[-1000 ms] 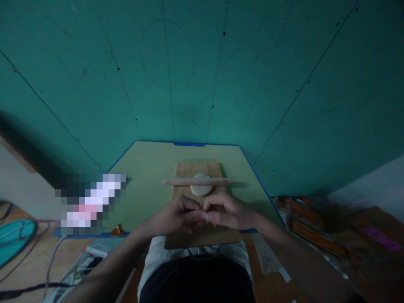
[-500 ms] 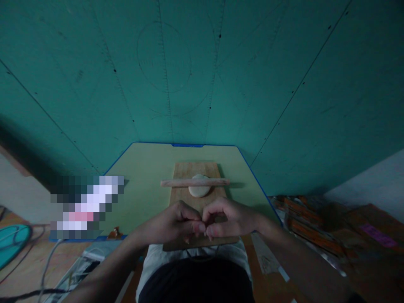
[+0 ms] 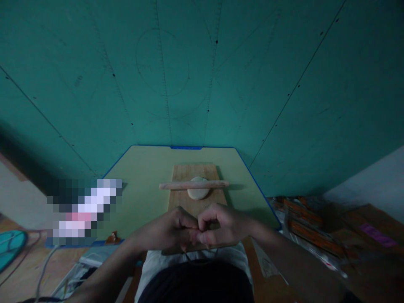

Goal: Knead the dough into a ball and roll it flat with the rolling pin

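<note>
My left hand (image 3: pixel 175 229) and my right hand (image 3: pixel 222 227) meet over the near end of a wooden board (image 3: pixel 184 206). Fingers of both are curled in, with the tips pressed together in a pinch. Whether anything small sits between them is too dark to tell. Just beyond, a flat round of pale dough (image 3: pixel 198 194) lies on the board. Across the dough rests a wooden rolling pin (image 3: pixel 176 185), its ends reaching past the board's sides. Neither hand touches the pin or the dough.
The board lies on a pale yellow-green table (image 3: pixel 142 176) with a blue edge, against a green wall (image 3: pixel 176 75). A blurred-out bright object (image 3: pixel 91 206) is at the table's left. Wooden pieces (image 3: pixel 315 235) are heaped on the right; a cable (image 3: pixel 44 269) hangs at the left.
Both hands have shifted slightly left and down in the picture, and their fingertips overlap more closely. The rolling pin and dough keep their places on the board; the view has tilted a little.
</note>
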